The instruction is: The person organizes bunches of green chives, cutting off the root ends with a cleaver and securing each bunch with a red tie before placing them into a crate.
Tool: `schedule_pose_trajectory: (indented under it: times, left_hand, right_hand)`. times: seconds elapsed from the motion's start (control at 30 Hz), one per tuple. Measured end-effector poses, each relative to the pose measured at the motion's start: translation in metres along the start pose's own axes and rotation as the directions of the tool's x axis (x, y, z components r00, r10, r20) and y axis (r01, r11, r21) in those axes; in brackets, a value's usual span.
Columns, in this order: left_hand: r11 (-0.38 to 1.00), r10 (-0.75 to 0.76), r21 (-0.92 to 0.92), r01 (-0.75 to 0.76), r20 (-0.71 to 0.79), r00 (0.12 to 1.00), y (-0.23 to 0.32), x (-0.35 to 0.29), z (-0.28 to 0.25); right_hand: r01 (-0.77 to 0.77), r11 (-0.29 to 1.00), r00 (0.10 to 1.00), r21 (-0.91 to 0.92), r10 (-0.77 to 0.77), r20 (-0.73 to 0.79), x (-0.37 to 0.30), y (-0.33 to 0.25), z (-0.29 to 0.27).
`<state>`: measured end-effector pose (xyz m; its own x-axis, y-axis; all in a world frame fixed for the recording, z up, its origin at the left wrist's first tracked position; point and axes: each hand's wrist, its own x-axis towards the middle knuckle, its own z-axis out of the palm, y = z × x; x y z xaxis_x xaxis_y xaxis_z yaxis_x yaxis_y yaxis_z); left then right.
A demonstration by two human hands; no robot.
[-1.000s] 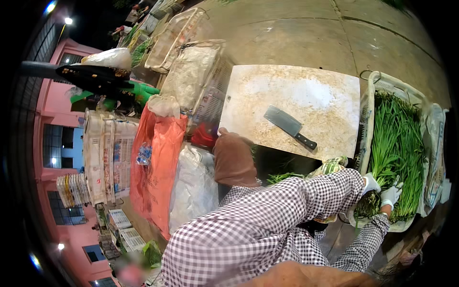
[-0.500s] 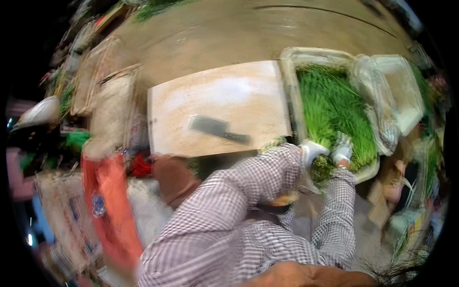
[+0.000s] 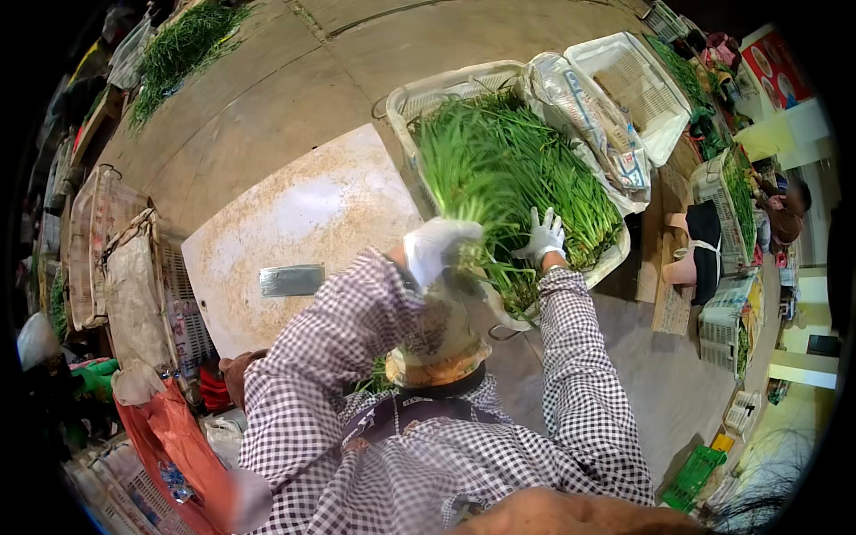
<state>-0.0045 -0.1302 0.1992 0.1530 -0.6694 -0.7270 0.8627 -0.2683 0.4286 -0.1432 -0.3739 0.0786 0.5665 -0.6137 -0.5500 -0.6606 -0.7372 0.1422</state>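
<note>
My left hand, in a white glove, is closed around the lower ends of a bunch of chives. The bunch fans upward over the left side of a white plastic basket and is blurred by motion. My right hand, also gloved, lies with spread fingers on the green chives filling the basket. Left of the basket a white board, stained brown, bears a cleaver; my left sleeve hides its handle.
A white plastic-wrapped bundle and a white crate adjoin the basket's right side. A bucket-like container stands near my lap. Sacks and baskets line the left, with a red bag. More greens lie at the far left.
My left hand has closed on a bunch of chives and raised it from the basket. My right hand stays on the chives. The view has turned, shifting the board and basket leftward.
</note>
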Motion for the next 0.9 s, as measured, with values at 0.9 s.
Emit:
schedule_pose_trajectory:
  times: [0.9]
  left_hand:
    - [0.786,0.406,-0.223,-0.577,-0.517,0.753,-0.219,-0.165,-0.303]
  right_hand:
    - [0.108,0.965,0.844,-0.238,-0.215,-0.491,-0.090,-0.108,-0.086]
